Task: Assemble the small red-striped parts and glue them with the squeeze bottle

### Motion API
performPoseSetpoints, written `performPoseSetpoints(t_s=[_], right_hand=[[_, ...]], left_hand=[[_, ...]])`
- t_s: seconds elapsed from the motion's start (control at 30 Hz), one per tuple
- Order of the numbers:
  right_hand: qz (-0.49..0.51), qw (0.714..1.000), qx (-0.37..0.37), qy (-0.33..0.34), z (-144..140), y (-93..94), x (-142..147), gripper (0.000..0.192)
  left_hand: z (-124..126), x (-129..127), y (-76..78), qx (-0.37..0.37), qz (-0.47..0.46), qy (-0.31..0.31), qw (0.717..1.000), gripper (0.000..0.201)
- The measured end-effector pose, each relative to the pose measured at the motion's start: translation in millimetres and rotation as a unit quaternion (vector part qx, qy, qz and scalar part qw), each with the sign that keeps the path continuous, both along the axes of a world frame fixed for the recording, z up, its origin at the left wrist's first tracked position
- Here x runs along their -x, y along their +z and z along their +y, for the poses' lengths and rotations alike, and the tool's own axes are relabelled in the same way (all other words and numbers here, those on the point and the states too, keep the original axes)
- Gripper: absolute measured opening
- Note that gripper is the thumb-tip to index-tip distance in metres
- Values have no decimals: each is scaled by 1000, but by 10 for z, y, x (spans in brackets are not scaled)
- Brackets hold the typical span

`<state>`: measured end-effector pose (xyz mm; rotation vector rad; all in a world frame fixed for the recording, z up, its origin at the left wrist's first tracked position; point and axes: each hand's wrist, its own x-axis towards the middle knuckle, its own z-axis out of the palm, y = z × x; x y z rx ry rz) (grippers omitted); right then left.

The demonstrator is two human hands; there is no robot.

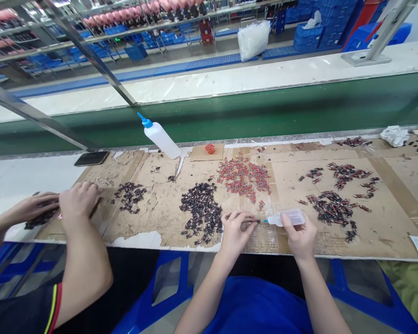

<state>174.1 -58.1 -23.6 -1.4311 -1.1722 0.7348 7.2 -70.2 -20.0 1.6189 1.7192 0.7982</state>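
Left hand curled nearly shut, thumb and forefinger pinched on a small dark part held just above the cardboard sheet. Right hand wrapped closed round a small squeeze bottle, laid almost level, blue nozzle tip aimed leftward and touching or all but touching the pinched part; impossible to tell whether any fluid is out. Just beyond the left hand's knuckles, a heap of dark parts; further ahead of it, a spread of red pieces. Ahead of and outward from the right hand, another scatter of dark-and-red pieces. Well ahead and to the left of both hands, a larger bottle with a blue cap, leaning, and near it a small red cap. Far off to the left, a co-worker's hands over a separate pile of dark parts. Likely risks, judged from this pose: too hard a squeeze and the drop flooding the part and reaching the pinching fingertips; a shaky nozzle missing the tiny target and dripping onto the cardboard; a loose pinch letting the part fall into the heap close by, indistinguishable among the rest.
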Motion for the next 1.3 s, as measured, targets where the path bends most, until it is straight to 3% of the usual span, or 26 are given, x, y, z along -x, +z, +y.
performPoseSetpoints(t_s=[0.27,0.67,0.97,1.13,1.3], right_hand=[[-104,994,15,19,-3,-23,-2,34],[-86,996,1,4,-13,-26,3,32],[-75,996,16,39,4,-71,-9,31],[-32,999,6,11,-4,-59,1,29],[47,995,-40,-79,49,-49,-54,32]], left_hand=[[-11,-6,8,0,4,3,1000,9],[-6,5,-28,-13,16,2,1000,8],[-1,11,-10,-8,18,5,1000,7],[0,9,-10,-6,14,3,1000,7],[51,39,29,4,14,-16,1000,9]])
